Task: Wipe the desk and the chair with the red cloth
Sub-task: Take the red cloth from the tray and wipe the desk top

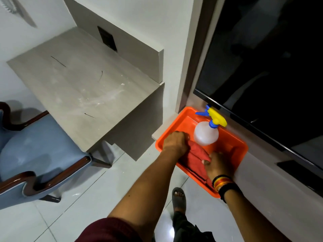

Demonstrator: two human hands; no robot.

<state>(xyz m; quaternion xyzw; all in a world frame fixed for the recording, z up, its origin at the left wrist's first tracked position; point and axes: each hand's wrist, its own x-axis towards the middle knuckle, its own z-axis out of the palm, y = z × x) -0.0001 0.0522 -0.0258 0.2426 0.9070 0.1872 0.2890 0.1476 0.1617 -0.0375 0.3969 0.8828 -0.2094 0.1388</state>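
The red cloth (196,158) lies bunched in an orange tray (232,145) on a low ledge at the right. My left hand (175,142) grips the cloth's far end, and my right hand (215,165) pinches its near end. The grey desk (73,81) stands to the left, with white dust smears and a few dark marks on its top. A blue padded chair (35,149) with a dark wooden frame sits at the desk's near left corner.
A translucent spray bottle (206,132) with a yellow and blue trigger stands in the tray, just beyond the cloth. A large dark screen (271,67) rises behind the ledge. The floor is pale tile (97,193), and my sandalled foot (178,197) is below.
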